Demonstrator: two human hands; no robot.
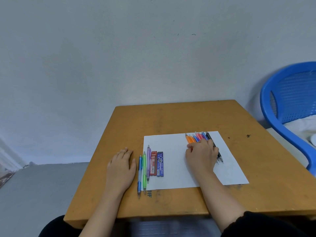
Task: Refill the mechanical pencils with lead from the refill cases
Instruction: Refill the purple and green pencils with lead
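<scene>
A: Obs. The left hand (122, 164) lies flat on the counter (171, 117), fingers (126, 151) straight, holding nothing. The right hand (201, 156) lies over the fanned row of pencils (198, 137) at the far right of the paper sheet (179, 168). Its fingers are bent across the barrels, but I cannot tell whether they pinch one.

B: Where is the lead?

A: The red refill case (153, 164) and the blue refill case (160, 165) lie side by side, touching, on the left part of the sheet. The purple pencil (148, 161) is just beside the red case. The green pencil (144, 170) and the blue pencil (139, 175) lie next to it at the sheet's left edge, tips toward the person.

B: Judgement: the step in hand is picking one pencil from the row. Separate a single barrel with thumb and forefinger rather than sweeping the lot, since round barrels will likely roll. Lift near mid-barrel. Send the left hand to a refill case, and open it over the sheet so a dropped lead shows against the white.
</scene>
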